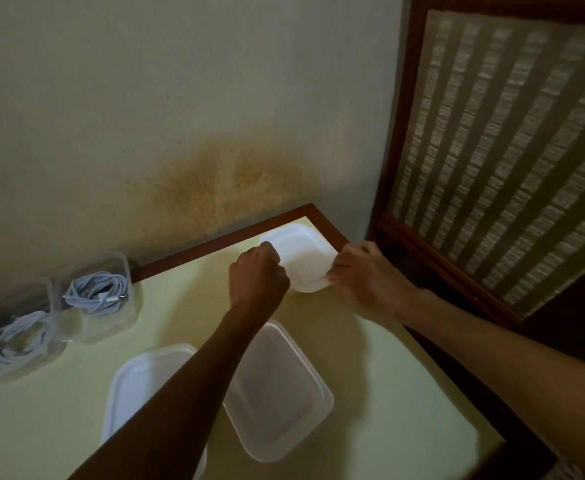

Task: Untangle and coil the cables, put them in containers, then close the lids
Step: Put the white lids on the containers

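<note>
While curled: fingers (332,273) pinching lid (301,258).

Count, head view: two clear containers (99,296) (14,337) at left, each holding one coiled cable (95,292) (21,332), so two cables. Three white lids: one (298,258) at the far corner of the table (370,368), two (138,386) (277,393) nearer. Two hands (258,275) (363,275). One table.
</note>
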The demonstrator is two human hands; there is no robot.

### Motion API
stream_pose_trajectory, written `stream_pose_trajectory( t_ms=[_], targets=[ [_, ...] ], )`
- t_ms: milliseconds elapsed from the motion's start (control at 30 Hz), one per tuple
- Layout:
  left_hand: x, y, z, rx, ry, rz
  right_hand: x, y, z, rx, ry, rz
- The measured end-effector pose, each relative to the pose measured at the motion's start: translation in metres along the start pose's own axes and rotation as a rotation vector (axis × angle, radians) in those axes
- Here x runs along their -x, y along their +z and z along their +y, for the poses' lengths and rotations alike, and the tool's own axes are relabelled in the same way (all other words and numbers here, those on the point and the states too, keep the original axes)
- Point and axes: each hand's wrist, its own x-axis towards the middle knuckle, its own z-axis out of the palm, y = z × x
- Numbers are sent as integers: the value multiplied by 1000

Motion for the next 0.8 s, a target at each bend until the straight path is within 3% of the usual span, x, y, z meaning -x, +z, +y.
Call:
stream_pose_trajectory(
  t_ms=[67, 133, 233, 433, 600, 800],
  targets=[
    [0, 4, 5, 11, 30, -55, 4, -6, 10, -35, 105, 78],
    [-1, 10, 11, -50, 115, -220, 9, -9, 19, -49, 198, 137],
    [-1, 15, 21, -362, 276, -388, 21, -9, 21, -58, 253, 152],
    [-1, 4, 26, -623, 423, -401, 29, -10, 7, -158, 241, 82],
    [4, -15, 7, -598, 411, -431, 23, -10, -8, -209, 225, 51],
    [14, -53, -31, -467, 451, -299, -3, -22, -40, -219, 172, 108]
  ],
)
